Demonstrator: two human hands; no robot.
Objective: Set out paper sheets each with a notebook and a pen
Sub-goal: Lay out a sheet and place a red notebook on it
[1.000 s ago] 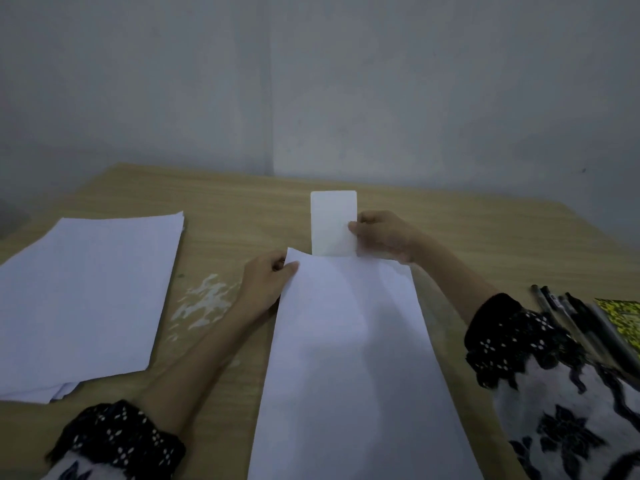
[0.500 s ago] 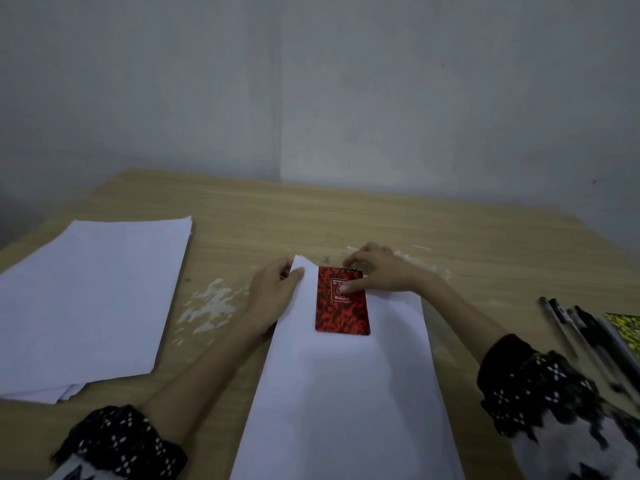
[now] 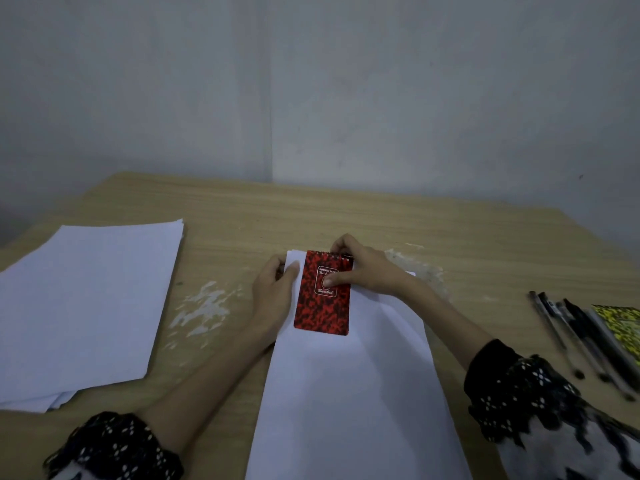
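Note:
A small red and black spiral notebook lies face up at the far end of a white paper sheet in front of me. My right hand holds the notebook's top right corner, thumb pressed on the cover and fingers curled over the spiral edge. My left hand pinches the sheet's far left corner just beside the notebook. Several black pens lie in a row at the right.
A stack of white paper sits on the wooden table at the left. A yellow patterned notebook lies at the right edge beside the pens. A grey wall stands right behind the table. Worn pale patches mark the tabletop.
One second ago my right hand held the notebook white side up beyond the sheet. It has turned it red cover up and laid it on the sheet's far end. My left hand stayed put.

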